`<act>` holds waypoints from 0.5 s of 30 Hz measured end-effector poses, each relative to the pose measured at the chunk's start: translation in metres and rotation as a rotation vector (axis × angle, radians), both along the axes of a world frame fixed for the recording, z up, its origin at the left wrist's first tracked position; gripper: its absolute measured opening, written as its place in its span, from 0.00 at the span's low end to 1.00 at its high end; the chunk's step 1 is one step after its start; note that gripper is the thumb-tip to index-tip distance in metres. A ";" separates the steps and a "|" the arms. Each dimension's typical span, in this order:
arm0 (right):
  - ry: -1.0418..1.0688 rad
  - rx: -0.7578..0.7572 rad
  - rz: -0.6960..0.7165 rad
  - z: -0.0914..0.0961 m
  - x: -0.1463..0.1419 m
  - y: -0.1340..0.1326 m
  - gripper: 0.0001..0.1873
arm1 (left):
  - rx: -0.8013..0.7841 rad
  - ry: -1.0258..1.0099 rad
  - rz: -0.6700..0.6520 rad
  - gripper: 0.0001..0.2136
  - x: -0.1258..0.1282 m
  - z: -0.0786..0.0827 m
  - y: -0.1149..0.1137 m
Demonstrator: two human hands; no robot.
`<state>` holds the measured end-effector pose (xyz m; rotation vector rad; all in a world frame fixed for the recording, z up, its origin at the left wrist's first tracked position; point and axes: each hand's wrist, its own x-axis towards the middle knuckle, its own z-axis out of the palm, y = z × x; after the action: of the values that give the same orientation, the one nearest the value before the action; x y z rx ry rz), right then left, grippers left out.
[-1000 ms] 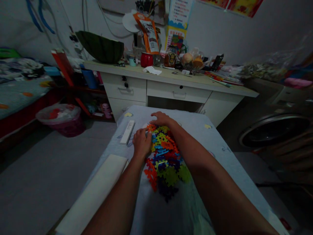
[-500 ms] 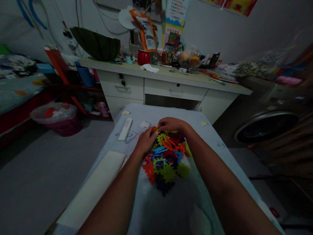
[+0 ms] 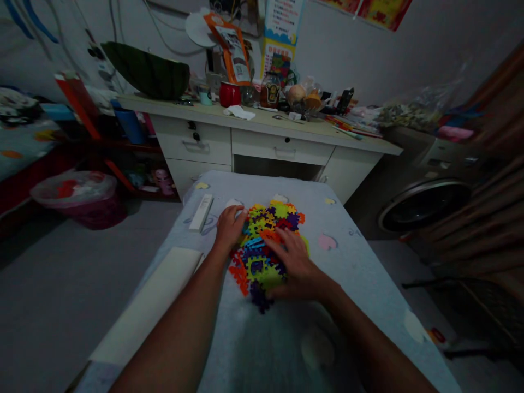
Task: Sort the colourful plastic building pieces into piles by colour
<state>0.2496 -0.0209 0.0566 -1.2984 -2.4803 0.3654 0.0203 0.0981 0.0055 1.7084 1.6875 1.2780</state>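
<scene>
On the table (image 3: 360, 267), pieces (image 3: 257, 245) lie heaped, with room toward its right edge; my right fingers (image 3: 292, 244) spread loosely over them; my left fingers (image 3: 226, 216), grasp unclear, flank them.

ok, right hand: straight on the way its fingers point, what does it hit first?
Likely the orange piece in the pile, right at the fingertips of the right hand; depth is unclear, so they may already touch.
</scene>
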 end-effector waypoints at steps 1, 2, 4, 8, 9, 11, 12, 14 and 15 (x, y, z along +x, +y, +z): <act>-0.037 0.004 0.057 -0.005 -0.011 -0.010 0.58 | 0.001 -0.011 -0.006 0.16 -0.001 -0.001 0.001; -0.069 0.010 0.099 -0.010 -0.021 -0.017 0.56 | 0.003 -0.025 -0.012 0.17 -0.002 -0.002 0.001; -0.116 0.030 0.110 -0.018 -0.034 -0.021 0.52 | -0.009 -0.059 -0.026 0.18 -0.004 -0.005 0.002; -0.161 0.087 0.024 -0.023 -0.042 0.000 0.45 | -0.039 -0.118 -0.073 0.22 -0.006 -0.012 0.004; -0.160 0.109 0.002 -0.022 -0.042 0.008 0.44 | -0.042 -0.129 -0.089 0.22 -0.006 -0.013 0.004; -0.145 0.160 -0.046 -0.018 -0.041 0.024 0.41 | -0.047 -0.145 -0.107 0.22 -0.005 -0.016 0.004; -0.130 0.186 -0.075 -0.015 -0.041 0.032 0.39 | -0.051 -0.150 -0.109 0.22 -0.005 -0.017 0.005; -0.094 0.227 -0.140 -0.009 -0.039 0.046 0.36 | -0.054 -0.151 -0.108 0.22 -0.005 -0.019 0.006; -0.074 0.238 -0.177 -0.006 -0.037 0.053 0.35 | -0.051 -0.147 -0.110 0.22 -0.005 -0.020 0.007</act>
<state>0.2121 0.0321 0.0505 -1.4364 -2.3559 -0.0201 0.0156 0.1048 -0.0149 1.6126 1.5089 1.2666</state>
